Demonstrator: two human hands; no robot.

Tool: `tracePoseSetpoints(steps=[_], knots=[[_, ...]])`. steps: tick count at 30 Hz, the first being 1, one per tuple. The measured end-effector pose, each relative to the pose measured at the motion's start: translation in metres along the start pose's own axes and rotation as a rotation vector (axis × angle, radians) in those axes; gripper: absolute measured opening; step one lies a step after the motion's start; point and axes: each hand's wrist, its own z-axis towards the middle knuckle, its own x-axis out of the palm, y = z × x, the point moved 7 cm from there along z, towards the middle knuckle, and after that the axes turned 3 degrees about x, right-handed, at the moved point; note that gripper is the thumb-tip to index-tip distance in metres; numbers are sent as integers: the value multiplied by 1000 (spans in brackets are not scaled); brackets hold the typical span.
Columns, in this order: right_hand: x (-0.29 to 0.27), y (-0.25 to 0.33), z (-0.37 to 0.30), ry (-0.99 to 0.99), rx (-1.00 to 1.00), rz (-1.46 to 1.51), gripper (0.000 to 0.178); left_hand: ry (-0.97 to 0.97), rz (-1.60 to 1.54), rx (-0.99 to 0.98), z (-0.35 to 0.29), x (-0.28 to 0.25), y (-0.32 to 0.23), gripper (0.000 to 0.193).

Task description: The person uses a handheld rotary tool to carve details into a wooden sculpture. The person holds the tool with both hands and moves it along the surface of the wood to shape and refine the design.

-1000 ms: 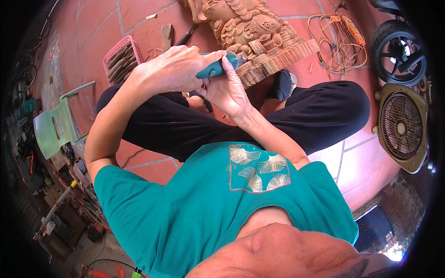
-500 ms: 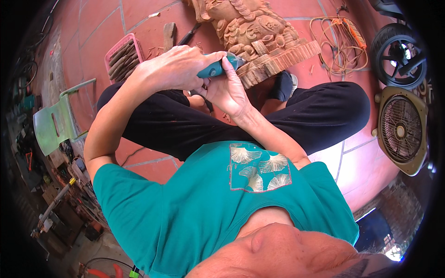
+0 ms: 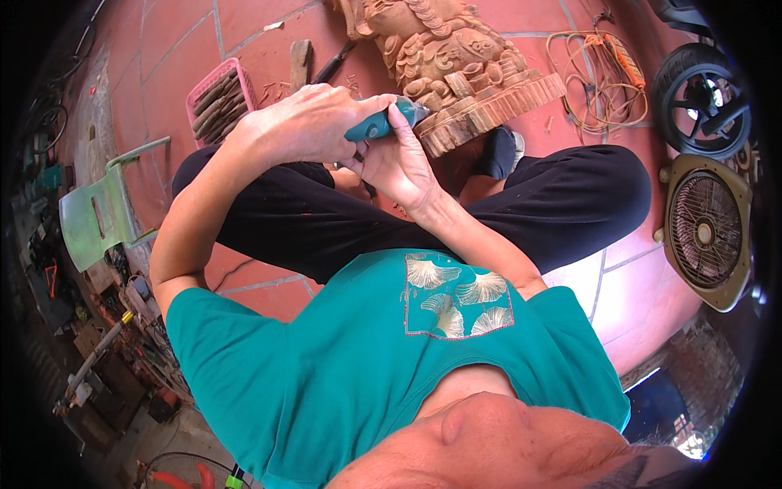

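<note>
Both hands are closed around a teal handheld rotary tool (image 3: pixel 376 124). My left hand (image 3: pixel 314 121) grips it from the left, its index finger stretched along the top of the body. My right hand (image 3: pixel 401 167) supports it from below and the right, with the thumb pressed up against its side. The tool's nose points right, at the left end of the ridged base of a carved wooden figure (image 3: pixel 456 61). That figure lies tilted on the floor in front of my crossed legs. Whether the tip touches the wood is too small to tell.
A pink basket (image 3: pixel 248 91) of wooden-handled tools stands at the far left, near a wooden mallet-like block (image 3: pixel 300 63). An orange cord (image 3: pixel 580 77) lies coiled at far right, beside a wheel (image 3: pixel 702 99) and a box fan (image 3: pixel 705 232). A green chair (image 3: pixel 91 216) is left.
</note>
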Motion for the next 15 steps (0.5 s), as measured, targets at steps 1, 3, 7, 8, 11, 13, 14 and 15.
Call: tracePoseSetpoints(steps=[1, 3, 7, 8, 11, 13, 14, 15], knots=[[0, 0, 0, -5, -2, -1, 46, -1, 2, 0, 0, 1, 0, 91], [-1, -1, 0, -14, -6, -4, 46, -12, 0, 1, -1, 2, 1, 91], [-1, -3, -1, -10, 10, 10, 46, 4, -6, -33, -4, -1, -1, 92], [-1, -4, -2, -6, 14, 6, 46, 23, -4, -52, -4, -1, -2, 92], [0, -5, -2, -16, 12, -6, 46, -14, -15, -20, -5, 4, 2, 94], [-1, -6, -2, -23, 13, -11, 46, -24, -28, -7, -8, 2, 0, 94], [-2, -7, -2, -23, 17, -13, 46, -28, -34, 0, -9, 2, -1, 94], [-3, -8, -2, -23, 21, -14, 46, -23, -30, -4, -9, 3, 0, 94]])
